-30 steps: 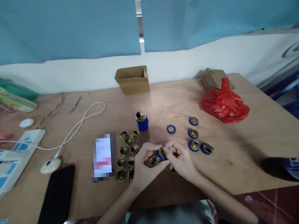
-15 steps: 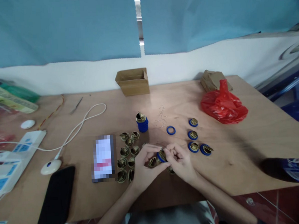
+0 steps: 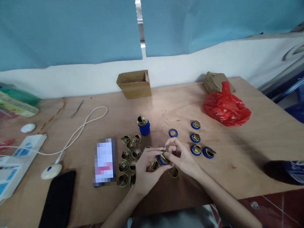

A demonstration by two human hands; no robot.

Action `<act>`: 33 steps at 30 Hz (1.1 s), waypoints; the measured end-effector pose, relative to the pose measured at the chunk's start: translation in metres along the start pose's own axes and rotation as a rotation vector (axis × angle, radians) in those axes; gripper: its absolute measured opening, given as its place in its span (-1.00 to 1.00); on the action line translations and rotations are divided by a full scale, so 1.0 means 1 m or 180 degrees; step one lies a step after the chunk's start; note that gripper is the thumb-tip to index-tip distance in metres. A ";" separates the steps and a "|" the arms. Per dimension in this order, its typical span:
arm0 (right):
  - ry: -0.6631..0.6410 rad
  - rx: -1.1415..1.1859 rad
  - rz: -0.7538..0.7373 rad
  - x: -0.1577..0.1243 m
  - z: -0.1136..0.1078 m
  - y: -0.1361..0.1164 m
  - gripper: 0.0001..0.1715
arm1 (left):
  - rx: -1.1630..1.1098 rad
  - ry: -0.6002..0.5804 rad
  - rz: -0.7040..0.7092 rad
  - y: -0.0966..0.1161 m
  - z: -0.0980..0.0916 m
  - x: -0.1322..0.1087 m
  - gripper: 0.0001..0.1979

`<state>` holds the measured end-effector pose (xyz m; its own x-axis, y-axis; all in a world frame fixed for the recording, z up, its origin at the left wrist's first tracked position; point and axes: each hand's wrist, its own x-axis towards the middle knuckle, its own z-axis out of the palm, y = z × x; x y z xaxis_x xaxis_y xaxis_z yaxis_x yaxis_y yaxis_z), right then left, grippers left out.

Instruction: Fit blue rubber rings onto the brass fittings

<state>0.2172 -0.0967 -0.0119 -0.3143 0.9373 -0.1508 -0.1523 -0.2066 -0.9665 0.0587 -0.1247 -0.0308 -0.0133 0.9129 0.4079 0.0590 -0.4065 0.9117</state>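
A round brass fitting [image 3: 164,158] with a blue ring around its edge is held between both hands, above the table near its front. My left hand [image 3: 147,168] grips its left side, thumb below and fingers above. Against the right side press the closed thumb and fingers of my right hand [image 3: 183,159]. Several brass fittings without rings [image 3: 126,155] lie left of my hands, some partly hidden, and another fitting [image 3: 173,172] sits under my right wrist. Farther back stands a stack of blue rings [image 3: 144,129] topped by brass pieces. One loose blue ring [image 3: 173,133] lies beyond my right hand.
Fittings with blue rings [image 3: 196,149] lie at right. Thin wire bits [image 3: 163,118] and a cardboard box [image 3: 135,89] are farther back. A red plastic bag [image 3: 226,106] and a bottle [image 3: 292,173] are rightward; phones [image 3: 57,200], cables and a power strip [image 3: 17,162] leftward.
My right hand has shifted slightly up and right around the fitting, its fingers more raised. The brass fitting beneath my right wrist shows more fully. My left hand stays nearly in place.
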 end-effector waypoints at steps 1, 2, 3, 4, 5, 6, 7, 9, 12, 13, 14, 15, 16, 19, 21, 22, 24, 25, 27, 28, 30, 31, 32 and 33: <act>-0.0080 0.0124 0.0143 0.001 -0.001 -0.001 -0.63 | -0.0003 -0.0012 -0.0043 -0.002 0.000 -0.003 -0.51; -0.0128 0.0218 0.0288 0.002 -0.002 -0.002 -0.63 | 0.0026 -0.0020 -0.0082 -0.004 0.001 -0.006 -0.45; -0.0153 0.0285 0.0440 0.003 -0.003 -0.002 -0.64 | 0.0100 -0.0037 -0.0098 -0.006 0.000 -0.009 -0.41; -0.0159 0.0333 0.0582 0.003 -0.004 -0.001 -0.67 | 0.0217 -0.0069 -0.0075 -0.008 0.000 -0.011 -0.38; -0.0156 0.0353 0.0693 0.003 -0.005 -0.001 -0.70 | 0.0353 -0.0116 -0.0009 -0.009 0.000 -0.012 -0.36; -0.0151 0.0337 0.0761 0.003 -0.006 0.000 -0.74 | 0.0474 -0.0168 0.0092 -0.010 -0.001 -0.012 -0.35; -0.0162 0.0270 0.0771 0.003 -0.007 0.000 -0.76 | 0.0567 -0.0226 0.0216 -0.009 -0.001 -0.011 -0.36; -0.0193 -0.0011 0.0625 0.003 -0.011 0.000 -0.77 | 0.0709 -0.0327 0.0487 -0.006 -0.001 -0.006 -0.47; -0.0002 -0.0609 0.0162 -0.001 -0.019 -0.005 -0.78 | 0.1067 -0.0359 0.0614 -0.001 -0.002 0.002 -0.62; 0.0116 -0.0788 0.0006 -0.003 -0.022 -0.008 -0.80 | 0.1213 -0.0357 0.0506 0.000 -0.002 0.003 -0.62; 0.0209 -0.0956 -0.0132 -0.006 -0.023 -0.010 -0.84 | 0.1329 -0.0365 0.0343 0.000 -0.003 0.004 -0.59; 0.0239 -0.1121 -0.0245 -0.009 -0.025 -0.012 -0.86 | 0.1397 -0.0384 0.0167 0.000 -0.003 0.004 -0.55; 0.0197 -0.1288 -0.0332 -0.013 -0.025 -0.014 -0.86 | 0.1421 -0.0416 0.0020 -0.001 -0.004 0.004 -0.52; -0.0101 -0.1852 -0.0449 -0.022 -0.022 -0.016 -0.77 | 0.1343 -0.0559 -0.0083 -0.004 -0.005 0.002 -0.52; -0.0139 -0.2221 -0.0509 -0.025 -0.019 -0.015 -0.77 | 0.1257 -0.0627 -0.0060 -0.005 -0.005 0.002 -0.56; -0.0096 -0.2342 -0.0553 -0.025 -0.017 -0.014 -0.81 | 0.1221 -0.0642 -0.0078 -0.006 -0.005 0.002 -0.58; 0.0032 -0.2409 -0.0643 -0.024 -0.014 -0.012 -0.88 | 0.1183 -0.0679 -0.0153 -0.006 -0.005 0.002 -0.60; 0.0092 -0.2376 -0.0695 -0.024 -0.012 -0.012 -0.86 | 0.1168 -0.0719 -0.0191 -0.006 -0.005 0.002 -0.58; 0.0227 -0.2339 -0.0844 -0.023 -0.011 -0.012 -0.76 | 0.1120 -0.0844 -0.0248 -0.005 -0.005 0.002 -0.52; 0.0327 -0.2386 -0.0933 -0.023 -0.011 -0.013 -0.71 | 0.1093 -0.0922 -0.0277 -0.004 -0.005 0.002 -0.48; 0.0644 -0.2625 -0.1120 -0.025 -0.014 -0.018 -0.60 | 0.1057 -0.1010 -0.0293 -0.002 -0.005 0.002 -0.43; 0.0859 -0.2793 -0.1183 -0.027 -0.018 -0.021 -0.57 | 0.1062 -0.1030 -0.0261 -0.002 -0.006 0.002 -0.43; 0.1094 -0.2972 -0.1215 -0.029 -0.024 -0.025 -0.54 | 0.1086 -0.1056 -0.0204 -0.001 -0.006 0.002 -0.45; 0.1339 -0.3150 -0.1225 -0.031 -0.031 -0.029 -0.53 | 0.1122 -0.1088 -0.0128 -0.001 -0.007 0.003 -0.50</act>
<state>0.2608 -0.1108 0.0147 -0.0394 0.9488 0.3135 0.6934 0.2518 -0.6751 0.0517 -0.1219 -0.0299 0.3023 0.9112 0.2797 0.4002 -0.3877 0.8304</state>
